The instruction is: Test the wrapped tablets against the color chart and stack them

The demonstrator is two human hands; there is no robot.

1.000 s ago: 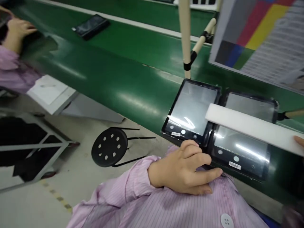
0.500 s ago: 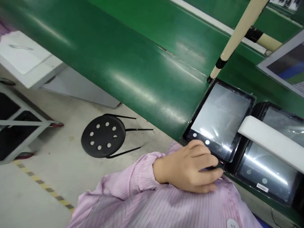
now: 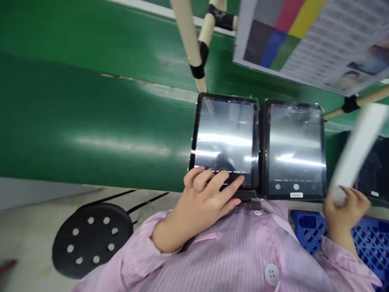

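Wht strip (image 3: 361,146) moved off R tab (image 3: 296,142); R hand (image 3: 346,209) grip clenched on it, L hand (image 3: 209,194) loose over L tab (image 3: 226,129).

Glossy green flat bench (image 3: 91,117) carried a black-framed rectangular glass-faced left tablet (image 3: 225,125); similar black-framed right tablet (image 3: 296,129) lay just beside it; partly hidden dark rectangular device (image 3: 375,172) lay farther right; grey floor (image 3: 27,231) below carried a round black stool (image 3: 92,239) with punched holes.

Left hand (image 3: 204,199) at tablet (image 3: 226,125), right hand (image 3: 345,211) gripping strip (image 3: 359,147)
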